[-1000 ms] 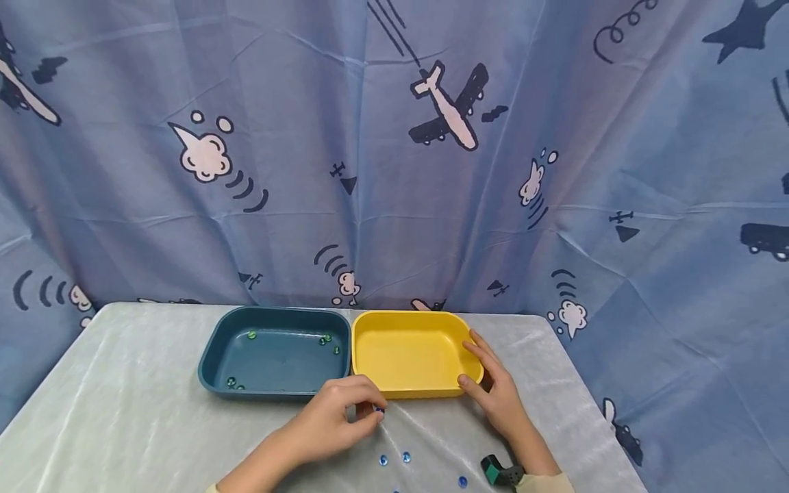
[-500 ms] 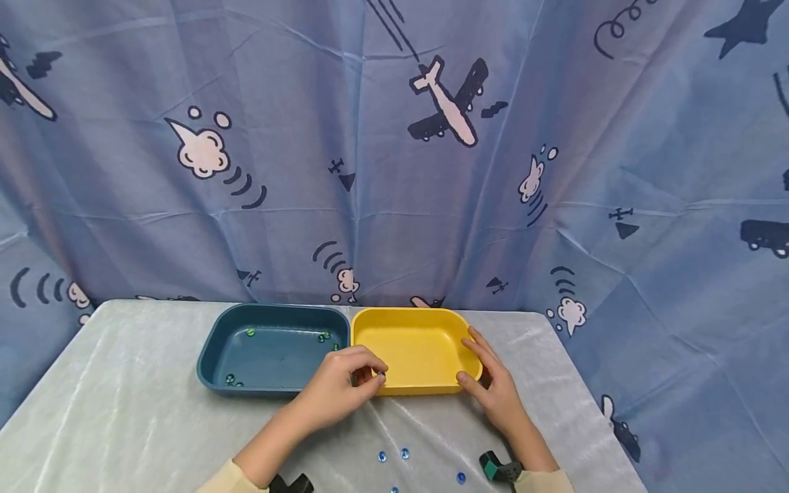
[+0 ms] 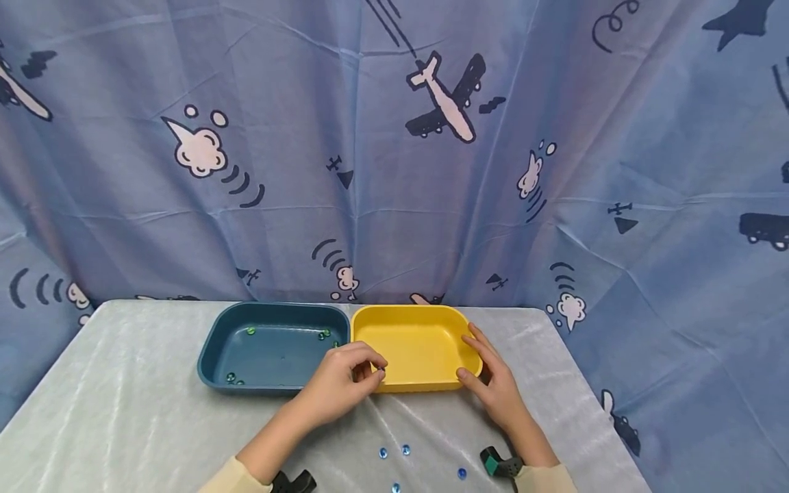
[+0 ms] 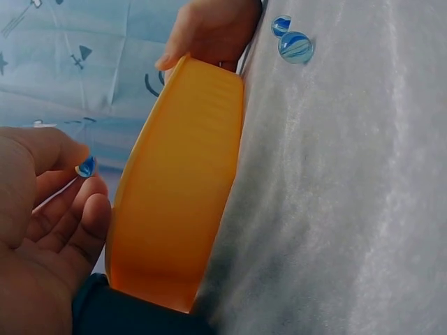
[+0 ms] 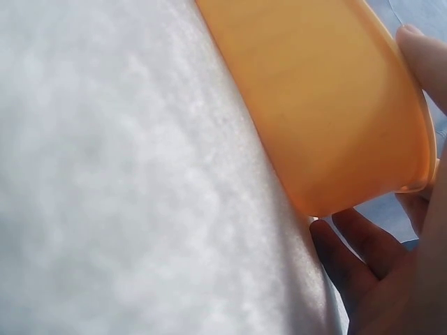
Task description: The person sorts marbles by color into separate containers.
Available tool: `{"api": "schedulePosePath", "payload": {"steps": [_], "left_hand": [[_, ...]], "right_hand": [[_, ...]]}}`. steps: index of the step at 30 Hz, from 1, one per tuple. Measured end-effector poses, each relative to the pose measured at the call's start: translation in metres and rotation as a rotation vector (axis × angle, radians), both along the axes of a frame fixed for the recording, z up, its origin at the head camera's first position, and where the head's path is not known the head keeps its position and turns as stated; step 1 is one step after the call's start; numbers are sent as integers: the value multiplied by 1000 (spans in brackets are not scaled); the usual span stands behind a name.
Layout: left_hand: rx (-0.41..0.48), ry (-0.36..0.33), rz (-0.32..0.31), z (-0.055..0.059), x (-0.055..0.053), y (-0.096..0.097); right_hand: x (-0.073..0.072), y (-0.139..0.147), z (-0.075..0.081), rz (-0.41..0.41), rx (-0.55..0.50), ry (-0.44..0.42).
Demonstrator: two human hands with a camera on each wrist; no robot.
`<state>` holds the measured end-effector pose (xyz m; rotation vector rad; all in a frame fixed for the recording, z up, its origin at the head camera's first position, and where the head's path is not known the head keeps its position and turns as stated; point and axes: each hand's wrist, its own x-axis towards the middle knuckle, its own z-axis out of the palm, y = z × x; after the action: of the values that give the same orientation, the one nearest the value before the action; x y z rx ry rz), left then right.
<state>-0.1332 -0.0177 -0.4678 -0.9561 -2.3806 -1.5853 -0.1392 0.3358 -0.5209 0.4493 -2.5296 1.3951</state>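
One blue marble (image 4: 86,167) pinched in the left hand (image 3: 341,381), up at the near left edge of the yellow tray (image 3: 409,352)!
Over on the other side, the right hand (image 3: 501,392) grips the tray's right end, thumb at the near corner, fingers round the far side; just left of it, the teal tray (image 3: 274,356) sits close alongside, several green marbles (image 3: 251,331) scattered on its floor, while four more blue marbles (image 3: 405,450) lie on the pale-covered desk (image 3: 142,390) in front, and behind everything hangs a blue curtain (image 3: 283,137) printed with planes and clouds.
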Motion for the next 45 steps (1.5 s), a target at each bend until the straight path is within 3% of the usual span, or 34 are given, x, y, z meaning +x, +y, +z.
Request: {"api": "schedulePosePath", "payload": {"steps": [28,45], "left_hand": [[-27,-49,83,-2,-1,1],[-21,-35,44,-1,-2,2]], "right_hand": [[0,-2,1,-12,22,-11],[-1,1,1,-5,1,-12]]}}
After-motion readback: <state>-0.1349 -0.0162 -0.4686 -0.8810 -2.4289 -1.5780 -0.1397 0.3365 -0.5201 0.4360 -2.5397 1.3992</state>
